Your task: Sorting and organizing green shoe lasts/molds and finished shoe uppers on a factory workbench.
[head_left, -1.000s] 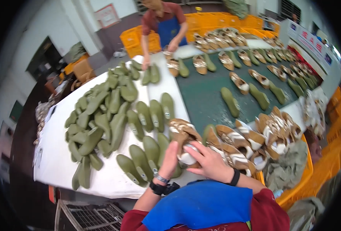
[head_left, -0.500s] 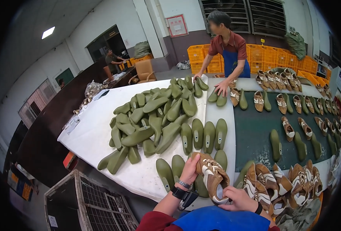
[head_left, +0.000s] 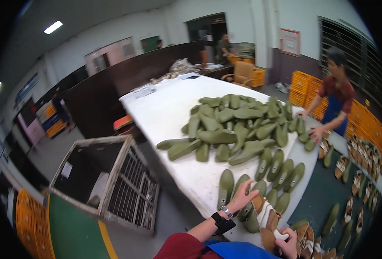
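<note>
At the near edge of the table, a brown-and-white lace-up shoe (head_left: 266, 216) is tilted in front of me. My right hand (head_left: 288, 244) is closed on its opening end, with a small white piece (head_left: 280, 235) showing by the fingers. Beside the toe, my left hand (head_left: 242, 196) has its fingers apart, over several green shoe lasts. One last (head_left: 226, 187) stands left of that hand, and a row of lasts (head_left: 276, 165) lies just beyond. Blur hides whether the left thumb touches the shoe.
A large heap of green lasts (head_left: 225, 125) covers part of the white table (head_left: 156, 112). Shoes and lasts line a dark green surface (head_left: 314, 190) at right. A co-worker (head_left: 337, 93) handles lasts across the table. A metal-framed cage cart (head_left: 109, 181) stands at left.
My view has swung left, so the table sits further right in the picture. The left hand has come off its grip on the shoe's toe; the right hand stays on the shoe.
</note>
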Motion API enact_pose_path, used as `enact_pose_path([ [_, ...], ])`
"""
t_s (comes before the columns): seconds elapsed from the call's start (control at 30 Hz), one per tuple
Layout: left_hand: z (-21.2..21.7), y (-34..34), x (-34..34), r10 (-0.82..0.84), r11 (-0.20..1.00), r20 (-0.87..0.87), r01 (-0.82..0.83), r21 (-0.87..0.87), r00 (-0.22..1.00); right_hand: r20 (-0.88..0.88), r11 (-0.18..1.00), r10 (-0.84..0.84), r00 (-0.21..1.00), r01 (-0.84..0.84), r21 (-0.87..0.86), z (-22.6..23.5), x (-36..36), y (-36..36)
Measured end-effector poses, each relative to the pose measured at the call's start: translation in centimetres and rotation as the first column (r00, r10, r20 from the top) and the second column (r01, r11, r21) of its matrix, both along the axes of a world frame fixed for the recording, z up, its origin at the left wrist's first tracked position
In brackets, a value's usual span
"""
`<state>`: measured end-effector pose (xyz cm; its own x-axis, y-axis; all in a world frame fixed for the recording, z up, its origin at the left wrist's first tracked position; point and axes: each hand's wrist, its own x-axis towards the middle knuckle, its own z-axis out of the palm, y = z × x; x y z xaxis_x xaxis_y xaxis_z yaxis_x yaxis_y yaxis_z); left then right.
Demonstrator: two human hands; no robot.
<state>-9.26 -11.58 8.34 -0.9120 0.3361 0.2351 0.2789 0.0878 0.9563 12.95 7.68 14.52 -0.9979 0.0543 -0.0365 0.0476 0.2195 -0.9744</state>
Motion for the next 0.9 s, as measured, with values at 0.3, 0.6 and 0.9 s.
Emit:
enact_pose_path([
  [0.3,4.1,-10.5,5.1,-0.193,0.974,0.125,0.175,0.146,0.973,0.089,0.669,0.219,0.972,-0.083,-0.739,-3.6,-1.9,1.4],
  [0.6,5.5,-11.8,9.8,0.007,0.901,0.251,-0.115,0.418,0.968,0.009,0.579,0.477,0.879,-0.307,-0.756,-4.4,-3.1,0.7],
  [0.9,6.0,-9.6,9.6,0.055,0.773,0.339,-0.255,0.581,0.939,-0.015,0.627,0.423,0.906,-0.304,-0.717,-3.7,-2.1,1.3],
])
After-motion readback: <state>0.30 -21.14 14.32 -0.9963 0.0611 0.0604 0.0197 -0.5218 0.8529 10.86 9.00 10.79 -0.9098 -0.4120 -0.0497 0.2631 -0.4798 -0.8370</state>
